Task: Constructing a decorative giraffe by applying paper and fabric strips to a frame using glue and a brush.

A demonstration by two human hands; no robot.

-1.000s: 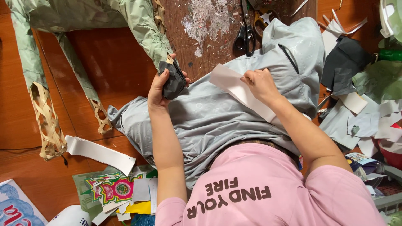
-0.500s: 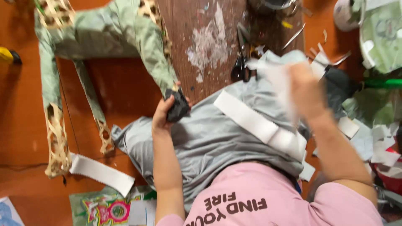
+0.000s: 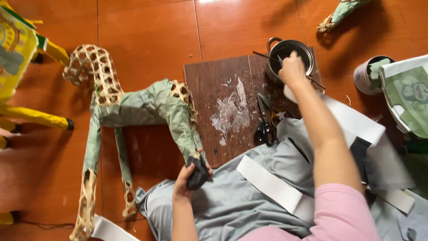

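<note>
Closest in, a grey cloth (image 3: 232,205) covers the person's lap, a white paper strip (image 3: 269,184) lying across it. The left hand (image 3: 186,177) is closed around the dark foot (image 3: 197,172) of an animal frame (image 3: 133,107), woven bamboo partly covered in green paper, lying on the floor. Beyond, scissors (image 3: 266,125) rest on a brown board (image 3: 227,107) smeared with white. Farthest, the right hand (image 3: 292,68) reaches into a metal pot (image 3: 289,52), fingers closed on a brush handle (image 3: 312,79).
</note>
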